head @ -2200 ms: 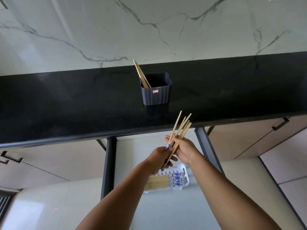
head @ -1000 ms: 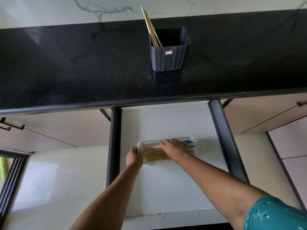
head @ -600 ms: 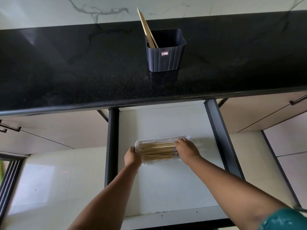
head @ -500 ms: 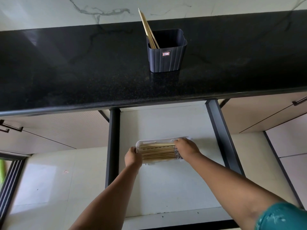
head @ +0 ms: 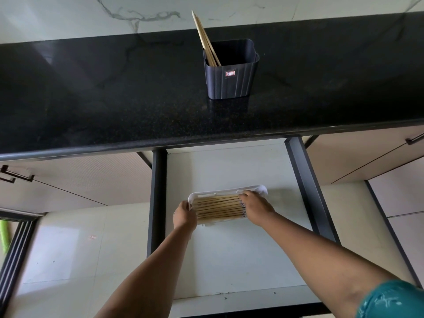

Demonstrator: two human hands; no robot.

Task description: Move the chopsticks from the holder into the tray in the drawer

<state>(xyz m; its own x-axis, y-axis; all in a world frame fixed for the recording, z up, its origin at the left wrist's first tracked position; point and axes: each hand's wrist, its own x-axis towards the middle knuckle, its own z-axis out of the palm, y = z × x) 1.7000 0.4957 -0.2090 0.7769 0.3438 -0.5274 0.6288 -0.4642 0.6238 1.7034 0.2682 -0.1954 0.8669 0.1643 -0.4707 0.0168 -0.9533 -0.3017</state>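
A white tray (head: 214, 193) lies in the open drawer (head: 229, 253), filled with a row of wooden chopsticks (head: 219, 207) lying flat, left to right. My left hand (head: 183, 214) grips the tray's left end. My right hand (head: 254, 206) rests palm down over the right ends of the chopsticks, covering their patterned tips. On the black counter stands a dark holder (head: 231, 70) with a few chopsticks (head: 205, 40) leaning in its left corner.
The black counter (head: 114, 99) overhangs the back of the drawer. Dark drawer rails (head: 307, 187) run along both sides. Closed cabinet fronts with black handles (head: 415, 140) flank the drawer. A marble wall rises behind the counter.
Both hands brought a bundle of chopsticks down from counter height into the tray. My right hand slid right along them; my left hand has stayed on the tray's left end.
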